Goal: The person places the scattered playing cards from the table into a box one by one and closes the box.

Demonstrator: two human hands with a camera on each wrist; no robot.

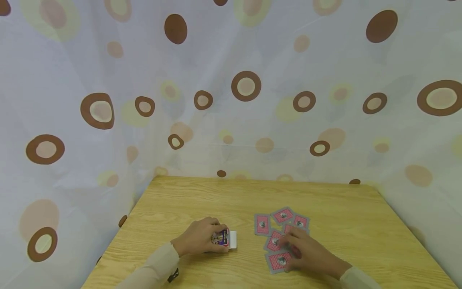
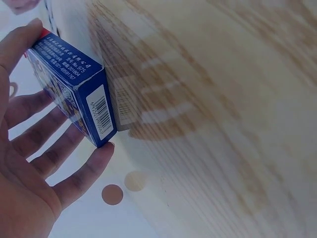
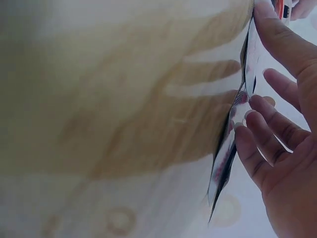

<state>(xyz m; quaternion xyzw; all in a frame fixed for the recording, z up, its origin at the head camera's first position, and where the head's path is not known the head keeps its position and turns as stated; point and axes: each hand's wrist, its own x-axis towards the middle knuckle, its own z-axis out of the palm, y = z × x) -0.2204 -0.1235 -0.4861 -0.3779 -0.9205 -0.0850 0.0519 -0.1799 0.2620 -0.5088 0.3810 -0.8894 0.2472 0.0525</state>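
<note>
On the left half of the table, my left hand (image 1: pixel 199 237) grips a dark blue card box (image 1: pixel 219 237) between thumb and fingers. The left wrist view shows that box (image 2: pixel 64 82) with white print and a barcode on its end. A white flap (image 1: pixel 233 239) sticks out of the box's right end. My right hand (image 1: pixel 312 255) rests over several spread playing cards (image 1: pixel 262 224), all showing red-patterned backs with grey borders. Its thumb and loosely bent fingers touch the cards (image 3: pixel 229 144) seen edge-on in the right wrist view; the palm covers part of the spread.
The wood-grain table (image 1: pixel 202 192) has its back edge against a white curtain (image 1: pixel 216 52) printed with brown and yellow circles, which also hangs on the left and right. A strip of table lies between the card box and the cards.
</note>
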